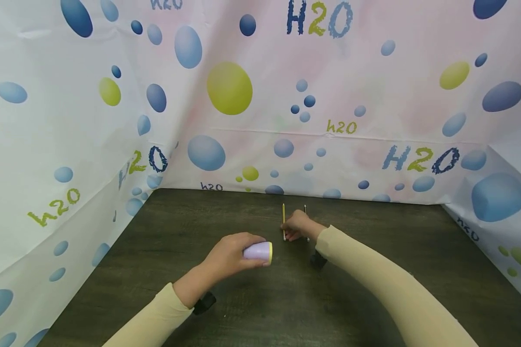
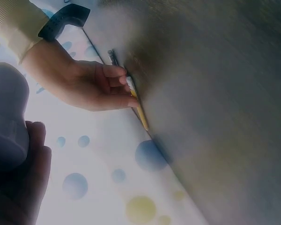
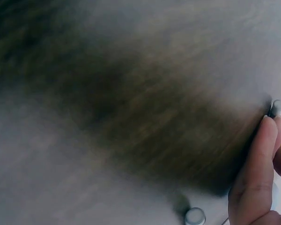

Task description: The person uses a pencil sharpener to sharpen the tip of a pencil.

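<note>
My left hand (image 1: pixel 232 253) grips a lilac cup (image 1: pixel 256 251) with a yellow rim, held sideways above the table with the rim toward the right. The same cup (image 2: pixel 7 117) looks greyish in the left wrist view. Farther forward, my right hand (image 1: pixel 299 225) pinches a yellow pencil (image 1: pixel 284 217) near its white eraser end, low at the tabletop. A second, dark pencil (image 1: pixel 305 209) lies just right of it, its middle hidden by the right hand. In the right wrist view, the fingers (image 3: pixel 255 173) are beside one pencil's pale end (image 3: pixel 277 108).
The dark wooden table (image 1: pixel 199 212) reaches back to a white sheet (image 1: pixel 260 164) printed with coloured bubbles and H2O lettering, which also rises along both sides. Dark wrist straps sit on the left wrist (image 1: pixel 205 303) and the right wrist (image 1: pixel 318 260).
</note>
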Demonstrator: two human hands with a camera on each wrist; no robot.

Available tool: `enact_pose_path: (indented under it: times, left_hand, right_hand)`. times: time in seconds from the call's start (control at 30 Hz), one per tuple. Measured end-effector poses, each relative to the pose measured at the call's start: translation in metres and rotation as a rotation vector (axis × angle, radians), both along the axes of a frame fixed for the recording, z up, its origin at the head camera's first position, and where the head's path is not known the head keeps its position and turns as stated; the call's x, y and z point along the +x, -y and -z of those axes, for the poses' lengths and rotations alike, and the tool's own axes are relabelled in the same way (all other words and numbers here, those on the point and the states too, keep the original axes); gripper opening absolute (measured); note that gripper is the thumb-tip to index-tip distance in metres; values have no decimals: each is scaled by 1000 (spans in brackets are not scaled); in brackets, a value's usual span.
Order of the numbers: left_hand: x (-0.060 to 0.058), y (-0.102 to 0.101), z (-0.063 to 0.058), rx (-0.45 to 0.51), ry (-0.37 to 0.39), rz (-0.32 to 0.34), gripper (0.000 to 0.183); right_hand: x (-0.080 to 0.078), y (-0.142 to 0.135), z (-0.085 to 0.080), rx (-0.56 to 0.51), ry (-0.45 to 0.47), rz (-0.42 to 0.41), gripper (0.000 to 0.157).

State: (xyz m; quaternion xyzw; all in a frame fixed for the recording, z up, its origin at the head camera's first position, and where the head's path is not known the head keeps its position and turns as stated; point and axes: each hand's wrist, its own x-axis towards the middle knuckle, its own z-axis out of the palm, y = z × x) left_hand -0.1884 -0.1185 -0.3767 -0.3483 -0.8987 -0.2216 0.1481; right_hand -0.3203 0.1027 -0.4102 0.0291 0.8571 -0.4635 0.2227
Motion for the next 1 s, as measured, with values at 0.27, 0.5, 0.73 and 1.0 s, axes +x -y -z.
enact_pose_path:
  times: [0.27,0.5,0.73,1.0]
  left_hand:
    - [0,0,1,12,-10,5,43]
    - [-1,1,-1,-12,38,-27,43]
    - [-3,3,-1,8,67,-48,43]
    - [-4,4,1,20,74,-57,43]
  right_hand:
    - [0,0,1,3,5,5,13]
    - [0,-2,-2,-2,18,24,13]
    - [7,-6,-13,36,-30,9,39]
    - [24,-14,-21,152,-207,-140,31]
